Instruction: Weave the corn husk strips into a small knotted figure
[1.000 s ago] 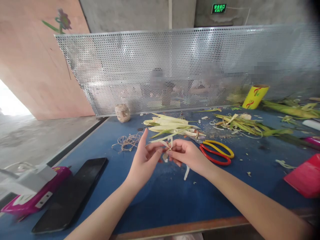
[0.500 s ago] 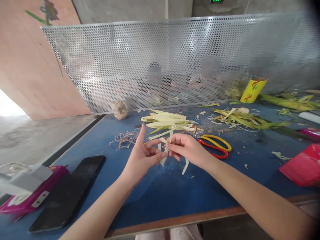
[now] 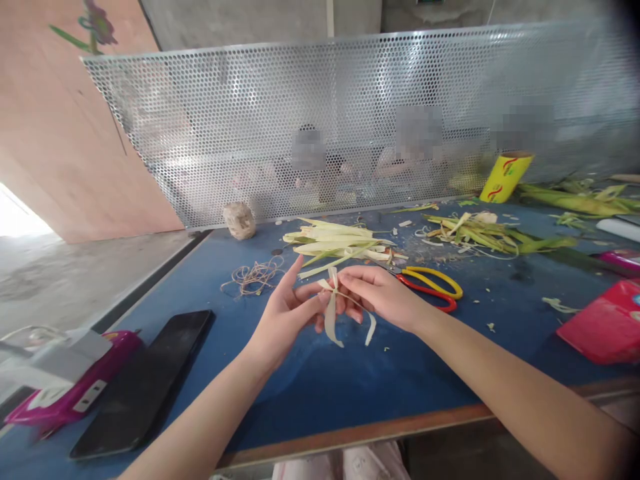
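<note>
Between my hands are pale strips of corn husk [image 3: 331, 320], crossed and gathered at a small knot-like middle, with two ends hanging down. My left hand [image 3: 295, 303] pinches the strips from the left, its index finger raised. From the right, my right hand [image 3: 373, 293] grips the strips near the top with thumb and fingertips. Just behind lies a pile of pale green corn husks [image 3: 335, 240]. Scissors [image 3: 433, 283] with one yellow and one red handle rest right of my right hand, their blades partly hidden. A loose tangle of thin twine [image 3: 255, 277] lies left of the husks.
A black phone [image 3: 145, 383] and a magenta power strip with a white plug [image 3: 85, 387] are at the left. Green husk scraps [image 3: 470, 233], a yellow roll [image 3: 506, 177] and a red box [image 3: 603, 323] lie right. A perforated metal screen [image 3: 280, 87] stands behind, people beyond it.
The husk strips have turned between my fingers, so one long end now hangs down in front and the crossing shows. Both hands stay in nearly the same place.
</note>
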Tool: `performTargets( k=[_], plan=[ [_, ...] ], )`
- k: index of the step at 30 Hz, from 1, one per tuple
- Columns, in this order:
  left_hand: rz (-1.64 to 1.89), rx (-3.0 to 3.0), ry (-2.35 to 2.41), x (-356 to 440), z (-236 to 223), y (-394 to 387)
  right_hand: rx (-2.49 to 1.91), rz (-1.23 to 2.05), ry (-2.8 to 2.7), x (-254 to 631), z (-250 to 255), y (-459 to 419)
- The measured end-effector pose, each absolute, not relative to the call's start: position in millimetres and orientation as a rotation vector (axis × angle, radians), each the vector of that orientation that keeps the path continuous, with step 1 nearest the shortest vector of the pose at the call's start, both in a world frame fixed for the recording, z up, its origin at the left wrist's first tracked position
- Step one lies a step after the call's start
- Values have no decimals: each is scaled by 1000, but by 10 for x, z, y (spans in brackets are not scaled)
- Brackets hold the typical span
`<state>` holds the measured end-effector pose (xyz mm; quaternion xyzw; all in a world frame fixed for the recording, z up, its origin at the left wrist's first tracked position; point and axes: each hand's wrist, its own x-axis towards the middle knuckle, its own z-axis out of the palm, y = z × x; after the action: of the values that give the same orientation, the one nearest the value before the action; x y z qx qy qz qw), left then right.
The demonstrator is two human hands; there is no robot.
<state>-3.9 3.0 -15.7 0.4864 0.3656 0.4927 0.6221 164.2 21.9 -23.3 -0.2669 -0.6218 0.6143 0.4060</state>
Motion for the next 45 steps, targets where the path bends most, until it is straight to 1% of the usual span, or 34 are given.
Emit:
performTargets(
  k=[5, 8, 19, 24, 37, 41, 45],
  plan=[
    [1115, 1172, 913, -1, -148, 26, -796, 1349, -1753, 1630, -207, 190],
    [1125, 1164, 945, 9, -157, 40, -838, 1278, -1741, 1623, -225, 193],
    [1270, 1235, 900, 80, -171, 18, -808, 1319, -1615, 1615, -238, 169],
    [1320, 1301, 952, 110, -166, 24, -810, 1330, -1576, 1592, -235, 155],
    [1211, 1409, 951, 115, -160, -6, -960, 1091, -1516, 1580, -262, 158],
    [1102, 1407, 956, 104, -146, -10, -990, 1087, -1444, 1574, -259, 133],
    [1109, 1350, 960, 85, -133, -15, -956, 1164, -1452, 1598, -271, 167]
  ],
)
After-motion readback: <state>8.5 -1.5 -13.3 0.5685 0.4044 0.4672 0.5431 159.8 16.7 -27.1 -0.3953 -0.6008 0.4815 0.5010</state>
